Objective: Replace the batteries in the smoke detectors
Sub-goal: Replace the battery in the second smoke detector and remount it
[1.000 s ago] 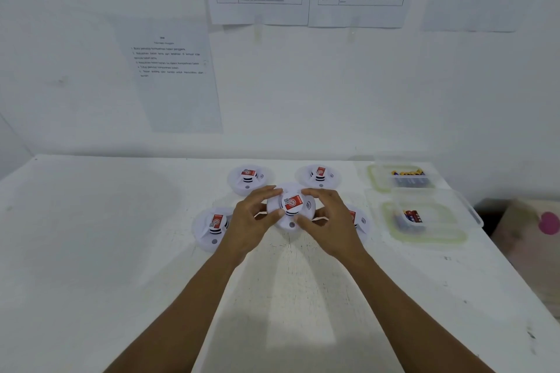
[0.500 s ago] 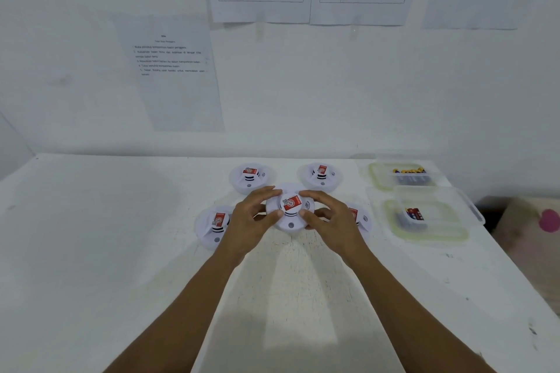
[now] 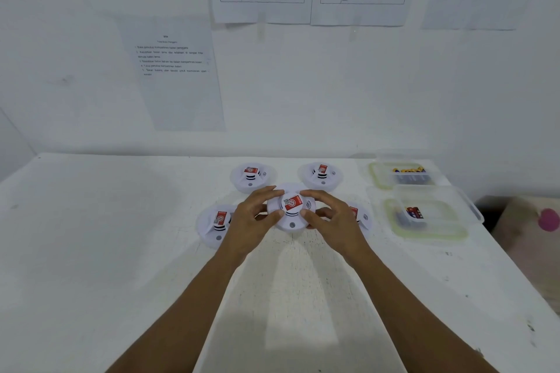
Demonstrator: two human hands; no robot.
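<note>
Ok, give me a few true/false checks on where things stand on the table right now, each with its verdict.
1. The left hand and the right hand both grip the middle smoke detector. True.
2. Five smoke detectors show in all. True: the back-left detector, back-right detector, front-left detector and front-right detector lie around the gripped one.
3. The far container and the near container both have batteries in them. True.
4. Those containers sit to the left of the detectors. False: they are on the right side of the table.
5. The middle smoke detector is turned upside down. False: its red label faces up.
</note>
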